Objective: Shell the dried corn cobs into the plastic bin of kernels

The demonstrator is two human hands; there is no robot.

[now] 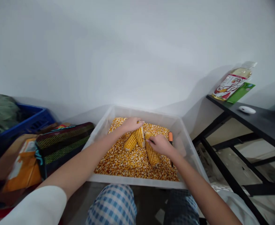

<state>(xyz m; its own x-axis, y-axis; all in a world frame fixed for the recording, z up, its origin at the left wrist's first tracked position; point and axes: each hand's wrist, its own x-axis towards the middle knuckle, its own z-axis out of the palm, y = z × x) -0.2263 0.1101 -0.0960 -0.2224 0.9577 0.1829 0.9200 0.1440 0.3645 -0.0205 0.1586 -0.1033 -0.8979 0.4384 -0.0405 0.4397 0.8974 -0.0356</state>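
Three yellow corn cobs lie on a bed of loose corn kernels (118, 162) in a translucent plastic tub (137, 182). My left hand (132, 124) curls over the top end of the middle cob (140, 137), and the left cob (130, 142) lies just below that hand. My right hand (158, 145) rests at the upper end of the right cob (152, 153), with a thin dark line running from its fingertips toward the middle cob. Beside that hand stands an orange-handled tool (170, 136), its lower part partly hidden.
A black and green mesh bag (62, 147), an orange packet (25, 165) and a blue crate (34, 120) holding green cloth stand left of the tub. On the right stands a black metal table (252, 122) with a white computer mouse (247, 109). My checked trousers (111, 206) show below.
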